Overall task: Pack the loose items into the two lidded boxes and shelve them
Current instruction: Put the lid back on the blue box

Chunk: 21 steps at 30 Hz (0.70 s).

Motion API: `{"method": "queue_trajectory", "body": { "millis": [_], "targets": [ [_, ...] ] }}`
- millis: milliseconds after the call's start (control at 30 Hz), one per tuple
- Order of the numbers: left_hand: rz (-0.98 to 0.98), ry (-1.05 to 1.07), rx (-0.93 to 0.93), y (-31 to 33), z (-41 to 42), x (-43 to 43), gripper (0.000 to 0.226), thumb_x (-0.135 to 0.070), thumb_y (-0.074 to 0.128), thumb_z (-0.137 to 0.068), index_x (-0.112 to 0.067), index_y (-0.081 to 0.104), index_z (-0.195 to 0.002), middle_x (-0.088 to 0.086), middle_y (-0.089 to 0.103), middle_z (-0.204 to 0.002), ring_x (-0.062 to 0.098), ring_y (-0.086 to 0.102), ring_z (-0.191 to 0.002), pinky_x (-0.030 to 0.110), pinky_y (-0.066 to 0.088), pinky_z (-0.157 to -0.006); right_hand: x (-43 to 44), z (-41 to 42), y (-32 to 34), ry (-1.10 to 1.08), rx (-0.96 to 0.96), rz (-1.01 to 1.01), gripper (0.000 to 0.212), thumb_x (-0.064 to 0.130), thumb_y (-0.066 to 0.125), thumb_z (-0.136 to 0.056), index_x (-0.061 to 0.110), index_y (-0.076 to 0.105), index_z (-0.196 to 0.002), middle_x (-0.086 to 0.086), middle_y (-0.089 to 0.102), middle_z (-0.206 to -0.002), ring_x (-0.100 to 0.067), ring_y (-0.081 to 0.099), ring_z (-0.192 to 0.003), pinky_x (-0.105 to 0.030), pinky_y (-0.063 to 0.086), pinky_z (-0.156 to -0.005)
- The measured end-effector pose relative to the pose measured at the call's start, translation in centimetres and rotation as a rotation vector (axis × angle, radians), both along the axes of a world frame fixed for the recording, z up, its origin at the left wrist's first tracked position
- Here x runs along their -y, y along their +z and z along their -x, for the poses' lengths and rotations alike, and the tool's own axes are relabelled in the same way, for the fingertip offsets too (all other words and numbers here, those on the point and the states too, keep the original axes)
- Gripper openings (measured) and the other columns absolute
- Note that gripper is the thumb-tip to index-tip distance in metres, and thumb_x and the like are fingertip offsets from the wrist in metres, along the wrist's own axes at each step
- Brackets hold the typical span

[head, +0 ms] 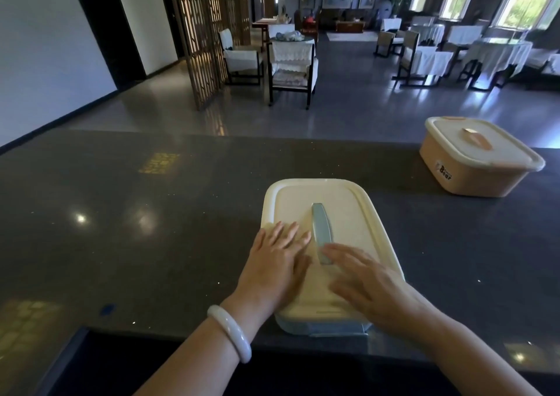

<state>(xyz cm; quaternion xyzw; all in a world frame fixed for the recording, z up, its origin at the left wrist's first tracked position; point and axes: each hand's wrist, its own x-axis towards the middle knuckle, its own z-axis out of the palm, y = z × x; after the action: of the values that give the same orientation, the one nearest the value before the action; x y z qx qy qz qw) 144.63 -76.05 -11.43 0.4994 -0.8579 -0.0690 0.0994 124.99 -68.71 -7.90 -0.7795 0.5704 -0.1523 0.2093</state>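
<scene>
Here, low at centre frame, the blue box (pixel 325 329) is seen closed under its cream lid (pixel 348 214) on the dark counter (pixel 151 229). Both hands are laid flat on it, fingers straight, nothing gripped: left hand (pixel 274 262) beside the blue handle (pixel 320 226), right hand (pixel 366 283) touching its near end. A lidded peach box (pixel 472 168) is set apart, right.

A dark speckled counter (pixel 151 214) lies under the grip, a small blue mark (pixel 107 308) to its near left. Far beyond it stand a white-covered chair (pixel 292 53), a lattice screen (pixel 206 32) and cloth-draped tables (pixel 497 53).
</scene>
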Motion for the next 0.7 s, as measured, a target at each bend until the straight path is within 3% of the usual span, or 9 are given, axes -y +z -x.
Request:
{"method": "queue_trajectory", "body": {
  "millis": [67,100,167,267,367,467,600,700],
  "targets": [
    [0.032,-0.008,0.005,-0.2,0.1,0.0,0.05,-0.046,0.017,-0.104,-0.036,0.023,-0.153,-0.01,0.014,-0.162,0.015,0.003,-0.15,0.038,0.001,-0.122,-0.7,0.1,-0.7,0.105,-0.18,0.012,0.069,0.069,0.028,-0.089,0.042,0.016,-0.15,0.027,-0.001,-0.156,0.017,-0.01,-0.138,-0.014,-0.008,-0.115],
    [0.045,-0.007,0.005,-0.3,0.1,0.0,0.051,-0.046,0.017,-0.103,-0.037,0.024,-0.152,-0.01,0.016,-0.162,0.014,0.005,-0.15,0.038,0.002,-0.122,-0.9,0.2,-0.8,0.119,-0.242,0.034,0.074,0.075,0.021,-0.085,0.042,0.01,-0.151,0.027,-0.008,-0.155,0.018,-0.018,-0.136,-0.012,-0.014,-0.111],
    [0.051,-0.001,-0.009,-0.4,0.1,-0.2,0.05,-0.045,0.02,-0.103,-0.037,0.025,-0.152,-0.011,0.017,-0.162,0.014,0.005,-0.15,0.037,0.001,-0.122,-1.0,0.1,-0.9,0.13,-0.304,0.047,0.084,0.083,0.016,-0.08,0.041,0.001,-0.151,0.023,-0.017,-0.155,0.017,-0.027,-0.133,-0.014,-0.021,-0.109],
    [0.05,0.0,-0.028,-0.4,0.0,-0.3,0.049,-0.045,0.022,-0.103,-0.038,0.024,-0.152,-0.013,0.015,-0.162,0.012,0.003,-0.15,0.036,0.0,-0.122,-1.3,0.0,-0.9,0.179,-0.36,0.047,0.099,0.086,0.03,-0.078,0.036,-0.013,-0.151,0.018,-0.029,-0.153,0.012,-0.037,-0.13,-0.019,-0.027,-0.107],
    [0.049,0.0,-0.025,-0.3,0.0,-0.4,0.05,-0.046,0.022,-0.103,-0.038,0.024,-0.152,-0.013,0.014,-0.162,0.012,0.003,-0.15,0.037,0.001,-0.122,-1.6,0.1,-0.8,0.216,-0.385,0.065,0.112,0.087,0.042,-0.073,0.032,-0.019,-0.15,0.016,-0.036,-0.151,0.005,-0.04,-0.132,-0.018,-0.03,-0.107],
    [0.044,0.007,-0.025,-0.5,0.0,-0.4,0.05,-0.047,0.022,-0.103,-0.038,0.023,-0.152,-0.013,0.014,-0.162,0.012,0.002,-0.15,0.038,0.001,-0.122,-1.6,0.2,-1.1,0.223,-0.376,0.097,0.112,0.083,0.046,-0.074,0.031,-0.016,-0.151,0.014,-0.032,-0.153,0.003,-0.035,-0.136,-0.021,-0.025,-0.111],
    [0.057,0.018,-0.017,-0.7,0.2,-0.4,0.049,-0.045,0.024,-0.104,-0.038,0.023,-0.152,-0.013,0.014,-0.162,0.012,0.003,-0.15,0.037,0.001,-0.122,-1.1,0.5,-1.4,0.162,-0.266,0.049,0.099,0.087,0.033,-0.073,0.037,0.002,-0.153,0.021,-0.016,-0.157,0.012,-0.023,-0.138,-0.024,-0.009,-0.119],
    [0.048,0.011,-0.023,-0.7,0.1,-0.5,0.049,-0.044,0.024,-0.104,-0.037,0.023,-0.153,-0.012,0.014,-0.162,0.013,0.003,-0.15,0.037,0.001,-0.122,-1.0,0.4,-1.3,0.141,-0.228,0.035,0.095,0.086,0.026,-0.073,0.037,0.009,-0.153,0.023,-0.01,-0.157,0.016,-0.021,-0.137,-0.016,-0.013,-0.115]
  ]
}}
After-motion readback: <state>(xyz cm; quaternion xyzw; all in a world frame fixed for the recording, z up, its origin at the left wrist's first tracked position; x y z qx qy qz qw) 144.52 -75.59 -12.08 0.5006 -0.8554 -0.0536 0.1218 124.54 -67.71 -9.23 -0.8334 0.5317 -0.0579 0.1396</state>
